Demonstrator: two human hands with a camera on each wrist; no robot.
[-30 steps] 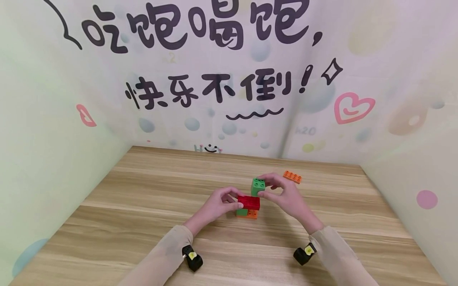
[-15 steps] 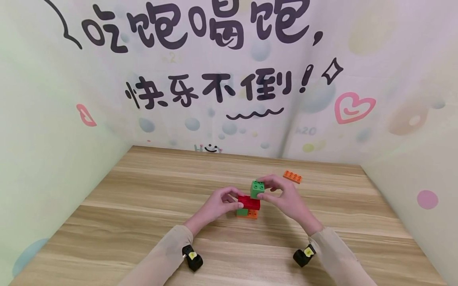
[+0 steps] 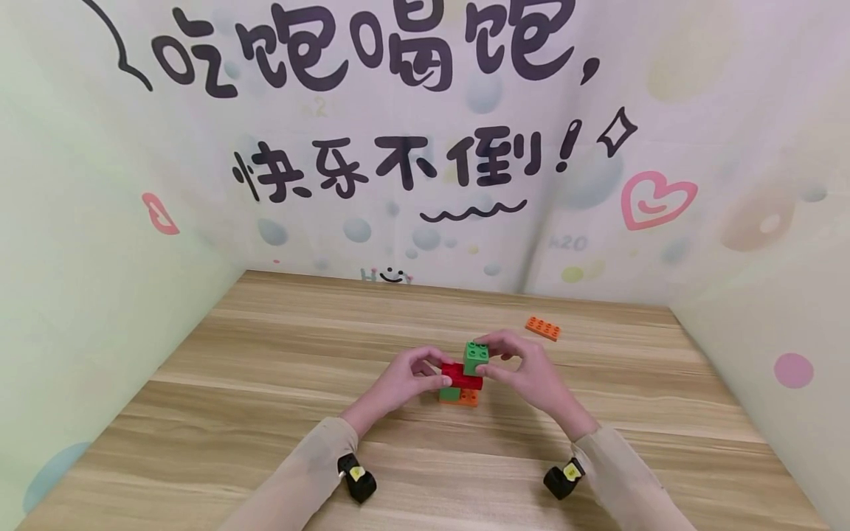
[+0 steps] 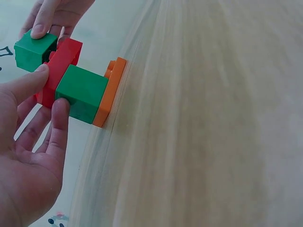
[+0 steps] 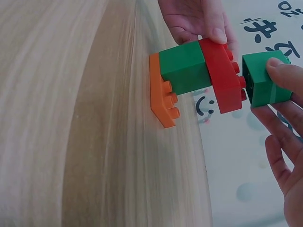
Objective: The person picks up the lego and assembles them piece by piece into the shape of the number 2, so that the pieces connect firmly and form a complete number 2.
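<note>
A small stack of toy building bricks stands on the table: an orange plate [image 5: 158,94] at the bottom, a green brick [image 4: 84,92] on its left half, and a long red brick [image 5: 221,75] across the top, jutting out to the right. My left hand [image 3: 405,380] pinches the red brick's left end between thumb and fingers. With thumb and fingertips my right hand [image 3: 524,369] grips a second green brick [image 3: 476,357], close over the red brick's right end. In the right wrist view a narrow gap shows between this brick and the red studs.
Behind the right hand, a loose orange plate [image 3: 543,328] lies on the wooden table [image 3: 279,354]. A printed cloth wall [image 3: 398,243] rises at the table's back edge. Small black cameras [image 3: 358,483] are worn at both wrists.
My right hand has lowered the green brick and brought it slightly left, down to the red brick's right end. The left hand and the stack stay where they were.
</note>
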